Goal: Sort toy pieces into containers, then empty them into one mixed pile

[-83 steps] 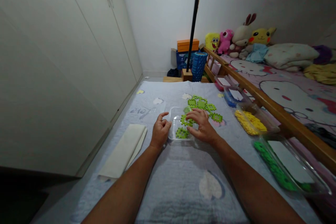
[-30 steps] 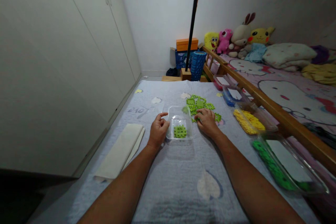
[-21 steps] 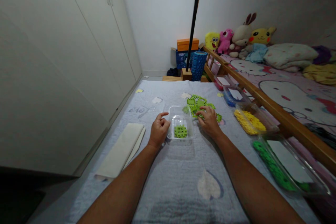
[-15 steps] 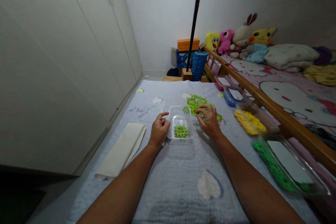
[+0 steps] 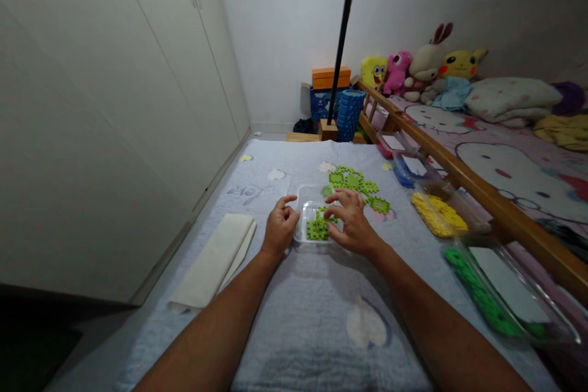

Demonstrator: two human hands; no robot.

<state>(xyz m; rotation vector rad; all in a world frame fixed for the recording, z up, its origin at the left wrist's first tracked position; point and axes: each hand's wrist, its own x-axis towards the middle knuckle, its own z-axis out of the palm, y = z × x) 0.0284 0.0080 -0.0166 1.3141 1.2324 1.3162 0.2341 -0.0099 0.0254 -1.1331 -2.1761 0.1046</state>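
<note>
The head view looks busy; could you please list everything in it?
Container: one, clear, centre
Notched pieces: many, light green, inside the container and beyond it
Side boxes: four, clear, contents red, blue, yellow, green, right edge
Folded sheet: one, off-white, left edge
Cover: one, pale blue, beneath these
Wardrobe: one, white, left
Wall: one, white, far end
Bed: one, pink-covered, right
Rail: one, brown, along bed
Plush toys: at least four, yellow, pink, beige, bed's far end
Bedding: several, mixed colours, on bed
Stacked boxes: two, orange above blue, by wall
Roller: one, blue, beside those boxes
Pole: one, black, beyond the cover
Left hand: one, at the container's left
Right hand: one, over the container's right side
</note>
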